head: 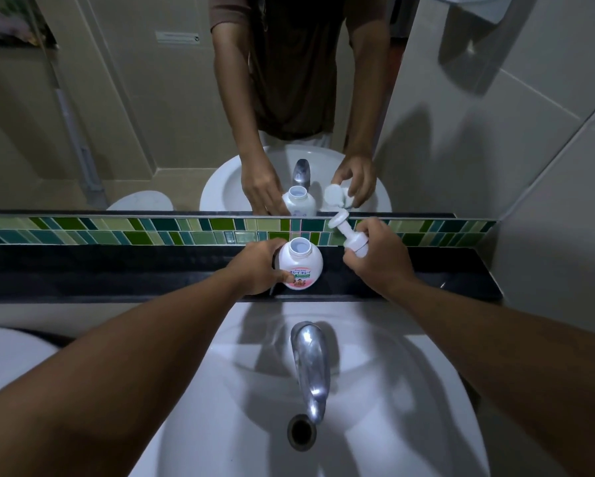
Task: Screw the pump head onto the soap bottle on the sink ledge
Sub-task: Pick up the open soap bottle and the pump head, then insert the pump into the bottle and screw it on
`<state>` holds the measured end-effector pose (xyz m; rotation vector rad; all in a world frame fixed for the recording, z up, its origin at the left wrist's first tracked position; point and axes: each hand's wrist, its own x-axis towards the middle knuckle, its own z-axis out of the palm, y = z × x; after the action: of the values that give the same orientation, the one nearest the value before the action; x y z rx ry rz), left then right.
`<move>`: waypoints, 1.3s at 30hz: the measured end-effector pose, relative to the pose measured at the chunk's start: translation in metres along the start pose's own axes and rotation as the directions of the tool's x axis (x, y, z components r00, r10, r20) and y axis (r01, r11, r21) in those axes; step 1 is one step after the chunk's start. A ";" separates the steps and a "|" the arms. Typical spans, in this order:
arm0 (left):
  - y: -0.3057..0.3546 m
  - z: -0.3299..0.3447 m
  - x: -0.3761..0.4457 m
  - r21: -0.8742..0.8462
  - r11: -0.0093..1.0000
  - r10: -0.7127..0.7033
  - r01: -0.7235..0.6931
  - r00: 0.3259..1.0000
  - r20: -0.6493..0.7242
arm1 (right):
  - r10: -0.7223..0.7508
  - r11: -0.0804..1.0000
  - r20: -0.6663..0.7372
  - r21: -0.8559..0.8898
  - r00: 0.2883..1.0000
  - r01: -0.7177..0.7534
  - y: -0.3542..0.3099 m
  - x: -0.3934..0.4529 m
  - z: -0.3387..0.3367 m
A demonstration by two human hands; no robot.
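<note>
Left hand [254, 266] steadying soap bottle [301, 264] (uncapped), right hand [378, 256] gripping pump head [349, 235] beside

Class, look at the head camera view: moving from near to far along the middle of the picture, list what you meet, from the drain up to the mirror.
drain → faucet → black ledge → soap bottle, held by the left hand → green tile strip → mirror

The soap bottle [300, 263] carries the only readable print: red Japanese katakana "キレイキレイ" across its white front label, with a green band of smaller lettering beneath, too tiny to make out.
</note>
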<state>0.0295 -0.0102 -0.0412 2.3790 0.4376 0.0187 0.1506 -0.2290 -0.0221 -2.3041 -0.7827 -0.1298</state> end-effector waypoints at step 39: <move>-0.014 0.007 -0.002 -0.119 0.992 0.024 -0.032 0.998 -0.064 | -0.093 0.923 0.002 0.374 0.996 0.085 -0.054 0.002 0.041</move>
<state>0.0249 -0.0059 -0.0557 2.2710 0.4208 0.1284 0.1167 -0.1698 -0.0211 -1.9119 -0.8431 0.0040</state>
